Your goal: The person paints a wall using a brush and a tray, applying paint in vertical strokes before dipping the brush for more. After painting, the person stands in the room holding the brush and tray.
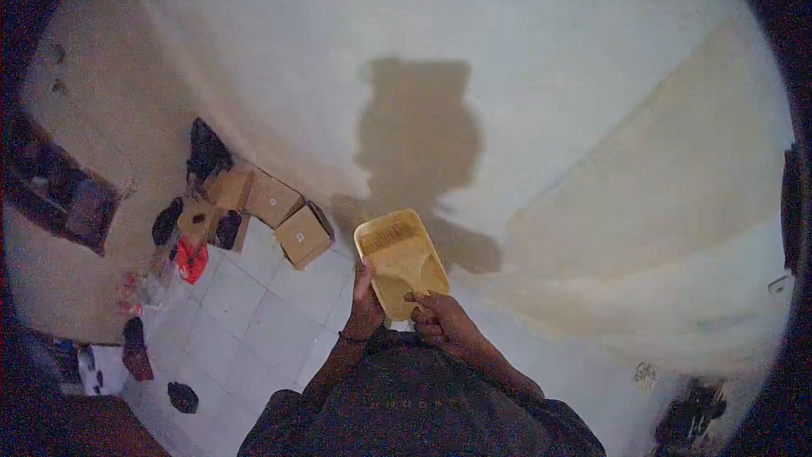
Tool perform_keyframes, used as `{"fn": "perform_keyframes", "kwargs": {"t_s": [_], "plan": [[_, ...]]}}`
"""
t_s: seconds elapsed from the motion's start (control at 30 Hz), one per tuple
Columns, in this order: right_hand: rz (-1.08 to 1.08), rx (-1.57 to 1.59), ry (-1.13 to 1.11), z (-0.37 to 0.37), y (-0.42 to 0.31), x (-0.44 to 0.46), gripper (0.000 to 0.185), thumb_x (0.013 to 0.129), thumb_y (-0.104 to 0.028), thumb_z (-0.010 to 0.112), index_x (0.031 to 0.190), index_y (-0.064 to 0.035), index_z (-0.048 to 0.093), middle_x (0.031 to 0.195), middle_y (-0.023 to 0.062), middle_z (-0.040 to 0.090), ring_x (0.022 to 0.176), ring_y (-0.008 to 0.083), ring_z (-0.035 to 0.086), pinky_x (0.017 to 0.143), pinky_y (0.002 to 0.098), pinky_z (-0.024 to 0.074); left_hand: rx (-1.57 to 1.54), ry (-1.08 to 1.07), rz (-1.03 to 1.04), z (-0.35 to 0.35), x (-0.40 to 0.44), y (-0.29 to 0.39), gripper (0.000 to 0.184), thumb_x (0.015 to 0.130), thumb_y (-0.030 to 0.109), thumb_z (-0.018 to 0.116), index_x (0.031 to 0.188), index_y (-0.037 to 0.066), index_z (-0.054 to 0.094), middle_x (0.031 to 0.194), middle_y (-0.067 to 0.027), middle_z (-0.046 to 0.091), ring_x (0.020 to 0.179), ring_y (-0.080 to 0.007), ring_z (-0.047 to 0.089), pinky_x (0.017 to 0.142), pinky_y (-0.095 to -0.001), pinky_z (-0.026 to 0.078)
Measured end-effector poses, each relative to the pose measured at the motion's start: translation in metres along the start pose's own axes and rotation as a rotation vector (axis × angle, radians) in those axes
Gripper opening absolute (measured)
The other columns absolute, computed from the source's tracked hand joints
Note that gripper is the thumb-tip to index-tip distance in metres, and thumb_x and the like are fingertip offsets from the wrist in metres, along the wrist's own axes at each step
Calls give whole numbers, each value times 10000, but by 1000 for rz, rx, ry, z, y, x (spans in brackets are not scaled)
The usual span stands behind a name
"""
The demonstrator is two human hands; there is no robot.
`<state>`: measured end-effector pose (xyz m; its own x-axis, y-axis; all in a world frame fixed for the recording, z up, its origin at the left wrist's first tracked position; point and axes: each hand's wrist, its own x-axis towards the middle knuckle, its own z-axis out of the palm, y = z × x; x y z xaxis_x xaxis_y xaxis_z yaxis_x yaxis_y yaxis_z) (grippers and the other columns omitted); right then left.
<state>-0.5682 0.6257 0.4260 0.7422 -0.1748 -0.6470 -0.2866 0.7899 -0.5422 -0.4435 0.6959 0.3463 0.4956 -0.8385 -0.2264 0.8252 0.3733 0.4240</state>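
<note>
A shallow yellow tray with rounded corners is held in front of my body, near the wall. My left hand grips its left edge, with the thumb up along the side. Inside the tray lies a wide flat brush of much the same yellow tone, its brownish bristle end toward the far side. My right hand is closed around the brush's narrow handle at the near right corner. Whatever else the tray holds is too blurred to tell.
A pale wall rises ahead, with a beige area at right and my shadow on it. Open cardboard boxes, a red bag and dark items lie on the white tiled floor to the left. A dark cluttered object sits lower right.
</note>
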Motion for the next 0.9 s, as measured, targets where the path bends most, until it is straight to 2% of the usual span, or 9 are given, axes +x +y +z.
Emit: {"fn": "perform_keyframes", "kwargs": {"t_s": [0.07,0.3,0.37,0.4,0.47,0.6,0.7,0.8,0.9], "plan": [[58,106,-55,18,-4,-9,279,866,-278,439,1029,-53,417,567,-50,319,400,33,276,344,174,227,-6,-1,44,10,-11,12,498,881,391,314,1203,11,314,1140,-158,447,1026,-262,482,858,-386,408],[122,-27,-49,24,-5,7,284,854,-269,454,1029,-49,419,563,-40,331,375,40,268,324,180,223,-59,90,98,6,-25,26,442,882,366,327,1170,31,346,1093,-140,469,990,-237,501,836,-381,423],[-85,-296,-220,16,5,23,284,851,-268,462,1024,-47,424,563,-40,331,382,43,272,325,178,227,-59,155,136,-13,-27,27,433,882,357,333,1168,32,345,1087,-139,470,983,-235,503,830,-377,425],[-67,-312,-241,15,-1,21,284,851,-268,462,1024,-47,424,563,-40,331,382,43,272,325,178,227,-56,209,143,-15,-24,21,423,882,348,340,1166,34,345,1081,-137,472,977,-233,505,824,-372,426],[73,-141,-95,23,-23,9,267,848,-262,467,1009,-52,433,569,-38,333,389,43,272,326,176,224,-116,196,200,-17,-14,9,414,881,338,349,1164,37,346,1072,-129,476,968,-230,508,817,-365,427],[99,-231,-223,20,2,40,253,840,-260,480,994,-62,444,579,-35,341,394,42,271,328,174,222,-197,165,294,-46,-19,20,398,875,324,372,1155,42,352,1047,-110,488,948,-223,516,800,-351,433],[-20,-447,-258,28,6,44,251,826,-256,495,988,-69,450,592,-31,360,393,43,271,329,169,221,-150,259,410,-39,-30,27,398,871,328,384,1143,38,363,1045,-112,489,942,-223,520,801,-351,435],[6,-426,-169,40,10,49,245,813,-251,509,975,-77,453,598,-29,375,393,41,278,332,166,222,-213,246,432,-59,-35,24,417,870,351,378,1141,34,359,1046,-122,484,948,-235,517,806,-367,435],[163,-383,-145,48,13,55,226,805,-247,522,949,-85,456,601,-31,383,390,36,289,329,166,223,-161,231,441,-58,-43,34,449,867,381,373,1150,33,351,1067,-132,478,958,-250,514,813,-378,435]]}}
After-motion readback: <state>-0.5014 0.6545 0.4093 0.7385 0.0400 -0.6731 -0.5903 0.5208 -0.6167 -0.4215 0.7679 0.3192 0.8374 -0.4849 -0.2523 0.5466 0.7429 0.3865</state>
